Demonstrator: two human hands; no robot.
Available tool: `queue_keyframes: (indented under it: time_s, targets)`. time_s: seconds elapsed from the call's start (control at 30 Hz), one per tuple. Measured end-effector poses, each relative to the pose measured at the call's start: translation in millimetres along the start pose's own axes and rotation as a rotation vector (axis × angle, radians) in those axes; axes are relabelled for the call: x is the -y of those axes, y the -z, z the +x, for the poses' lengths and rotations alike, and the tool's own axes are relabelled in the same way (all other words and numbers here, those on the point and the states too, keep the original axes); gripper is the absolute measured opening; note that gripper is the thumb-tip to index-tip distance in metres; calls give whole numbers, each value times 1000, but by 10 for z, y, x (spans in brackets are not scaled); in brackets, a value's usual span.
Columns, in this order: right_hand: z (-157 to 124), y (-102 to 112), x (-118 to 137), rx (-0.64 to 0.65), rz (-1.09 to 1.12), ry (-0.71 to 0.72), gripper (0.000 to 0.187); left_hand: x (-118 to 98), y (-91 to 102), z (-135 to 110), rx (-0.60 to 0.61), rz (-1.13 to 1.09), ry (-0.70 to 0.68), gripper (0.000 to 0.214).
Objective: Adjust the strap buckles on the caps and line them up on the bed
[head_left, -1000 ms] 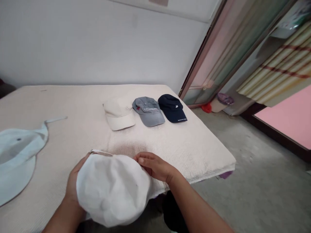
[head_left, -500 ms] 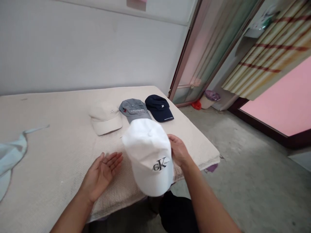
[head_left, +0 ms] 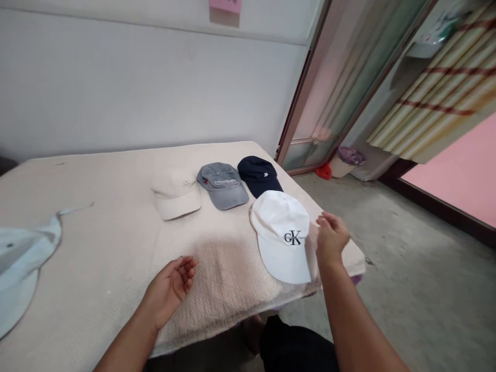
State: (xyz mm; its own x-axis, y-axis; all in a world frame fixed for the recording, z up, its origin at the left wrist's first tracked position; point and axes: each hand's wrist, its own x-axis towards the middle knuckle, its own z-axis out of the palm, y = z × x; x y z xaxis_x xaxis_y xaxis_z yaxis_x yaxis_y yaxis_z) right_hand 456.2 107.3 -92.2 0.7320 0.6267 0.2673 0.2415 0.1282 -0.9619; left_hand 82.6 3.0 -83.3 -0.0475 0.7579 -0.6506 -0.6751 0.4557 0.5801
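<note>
Hands (head_left: 168,287) (head_left: 332,240) flanking white cap (head_left: 281,219), bag (head_left: 352,154) in bin (head_left: 340,168)

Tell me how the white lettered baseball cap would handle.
The white baseball cap would probably sag at its creased fabric crown. Its smooth, curved brim looks stiffer, so likely holds shape. Pushed, it may drag rather than roll, given its broad brim and the textured cover beneath.

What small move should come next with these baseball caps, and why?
Perhaps the left hand should reach for the pale blue cap: that hand looks empty, and the cap lies apart from the white cap, beige cap, grey cap and navy cap.
</note>
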Motion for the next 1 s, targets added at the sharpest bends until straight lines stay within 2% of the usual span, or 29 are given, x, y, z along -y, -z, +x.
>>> queue_keyframes:
  time_s: [0.07, 0.13, 0.2, 0.27, 0.37, 0.43, 0.5, 0.57, 0.63, 0.7, 0.77, 0.83, 1.0]
  targets:
    - [-174, -51, 169, -57, 39, 80, 21, -31, 68, -6, -25, -22, -18, 16]
    - [-490, -159, 381, 46, 61, 176, 18, -71, 152, -31, -51, -55, -38, 17]
    - [-916, -318, 584, 268, 28, 228, 14, -125, 251, -72, -76, -99, -63, 17]
    - [-1386, -509, 734, 573, 38, 253, 13, -204, 367, -126, -106, -146, -106, 16]
    - [-2033, -792, 836, 943, 17, 299, 13, -396, 578, -236, -153, -218, -209, 18]
    - [-2365, -950, 846, 1139, -19, 342, 15, -580, 756, -331, -191, -272, -309, 19]
    - [-2611, -1080, 837, 1273, -54, 385, 16, -797, 982, -446, -248, -319, -438, 19]
    - [-2796, -1191, 822, 1343, -74, 406, 15, -1022, 1265, -580, -325, -365, -581, 17]
    - [-2945, -1291, 808, 1380, -87, 413, 14, -1225, 1591, -725, -461, -390, -759, 16]
    - [-3076, -1386, 797, 1399, -119, 434, 13, -1385, 1923, -865, -696, -348, -950, 15]
    - [-3192, -1475, 795, 1397, -171, 468, 13, -1489, 2220, -975, -921, -270, -1041, 14]
    - [-3292, -1556, 804, 1381, -224, 498, 12, -1542, 2453, -1033, -1032, -211, -1030, 14]
    - [-3469, -1700, 837, 1356, -278, 547, 13, -1545, 2795, -981, -996, -40, -876, 21]
